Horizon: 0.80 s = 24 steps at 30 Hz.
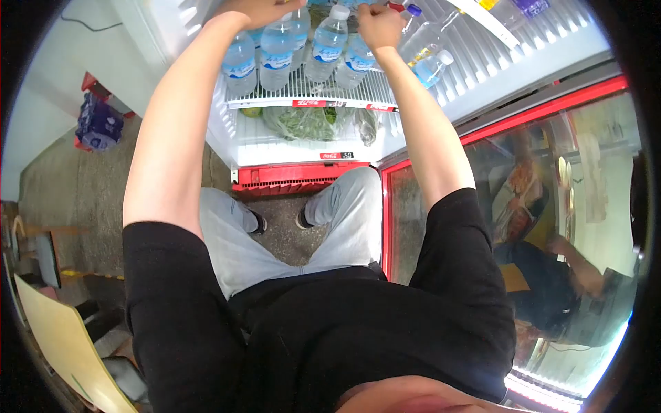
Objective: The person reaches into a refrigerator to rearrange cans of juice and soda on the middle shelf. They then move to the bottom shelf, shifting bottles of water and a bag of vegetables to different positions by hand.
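Observation:
My left hand reaches into the open fridge at the top edge of the view, fingers stretched out above the bottles and partly cut off. Under it stand clear water bottles with blue labels, upright on the wire shelf. My right hand is closed, knuckles up, over the top of another water bottle. Whatever its fingers hold is hidden. Between my hands stands a white-capped water bottle. Beside my right hand is a purple-capped bottle.
Bagged leafy greens lie on the compartment below. A small bottle rests at the right in the door side. The red-framed glass door swings open at my right. A purple package and a chair are at left.

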Each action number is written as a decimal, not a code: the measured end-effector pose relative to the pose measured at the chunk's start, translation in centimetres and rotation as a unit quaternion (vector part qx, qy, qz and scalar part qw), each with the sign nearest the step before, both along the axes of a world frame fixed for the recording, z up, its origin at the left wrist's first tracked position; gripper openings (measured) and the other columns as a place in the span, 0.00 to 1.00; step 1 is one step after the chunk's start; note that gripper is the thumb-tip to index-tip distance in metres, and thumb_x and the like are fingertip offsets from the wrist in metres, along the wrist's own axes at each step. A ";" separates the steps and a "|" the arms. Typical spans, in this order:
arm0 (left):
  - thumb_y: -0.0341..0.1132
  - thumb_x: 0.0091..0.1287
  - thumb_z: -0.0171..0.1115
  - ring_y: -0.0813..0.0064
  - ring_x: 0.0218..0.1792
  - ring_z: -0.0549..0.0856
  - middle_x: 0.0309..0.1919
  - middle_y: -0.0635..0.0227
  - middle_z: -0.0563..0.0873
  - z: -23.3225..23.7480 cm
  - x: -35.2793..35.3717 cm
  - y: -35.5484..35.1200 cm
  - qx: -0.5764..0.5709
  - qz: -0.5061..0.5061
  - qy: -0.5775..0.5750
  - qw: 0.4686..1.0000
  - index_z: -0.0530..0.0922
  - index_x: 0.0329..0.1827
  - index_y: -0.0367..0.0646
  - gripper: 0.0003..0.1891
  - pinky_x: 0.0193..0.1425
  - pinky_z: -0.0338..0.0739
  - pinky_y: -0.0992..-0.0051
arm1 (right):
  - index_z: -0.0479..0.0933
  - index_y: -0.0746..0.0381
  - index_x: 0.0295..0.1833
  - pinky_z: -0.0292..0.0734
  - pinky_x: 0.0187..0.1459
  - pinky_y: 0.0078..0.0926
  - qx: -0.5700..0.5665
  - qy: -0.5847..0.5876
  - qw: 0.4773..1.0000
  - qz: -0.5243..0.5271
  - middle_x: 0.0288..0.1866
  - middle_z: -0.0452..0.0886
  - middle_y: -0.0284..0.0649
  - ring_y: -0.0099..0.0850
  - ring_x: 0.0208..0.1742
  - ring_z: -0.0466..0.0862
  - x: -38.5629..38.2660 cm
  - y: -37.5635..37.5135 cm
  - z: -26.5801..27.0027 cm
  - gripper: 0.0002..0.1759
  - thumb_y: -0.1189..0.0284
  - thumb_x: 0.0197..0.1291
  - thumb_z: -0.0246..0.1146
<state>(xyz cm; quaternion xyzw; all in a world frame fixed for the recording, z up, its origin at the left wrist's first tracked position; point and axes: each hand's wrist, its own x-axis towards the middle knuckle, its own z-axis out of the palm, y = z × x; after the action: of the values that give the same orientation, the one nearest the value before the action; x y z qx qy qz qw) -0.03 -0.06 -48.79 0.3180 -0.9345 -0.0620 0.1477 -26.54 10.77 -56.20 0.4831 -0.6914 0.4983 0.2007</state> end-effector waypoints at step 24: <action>0.71 0.73 0.47 0.49 0.57 0.88 0.53 0.50 0.91 1.7 0.7 1.2 0.045 0.015 -0.006 0.999 0.90 0.51 0.45 0.38 0.65 0.78 0.55 | 0.87 0.70 0.28 0.82 0.33 0.26 0.152 -0.199 0.960 0.126 0.23 0.88 0.41 0.27 0.23 0.87 -1.8 8.5 4.3 0.22 0.62 0.65 0.64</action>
<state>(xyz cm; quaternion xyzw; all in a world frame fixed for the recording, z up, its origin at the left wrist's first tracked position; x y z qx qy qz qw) 0.70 1.15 -47.11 0.3389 -0.9267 -0.0998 0.1286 -28.35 19.29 -51.91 0.4822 -0.7187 0.4944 -0.0809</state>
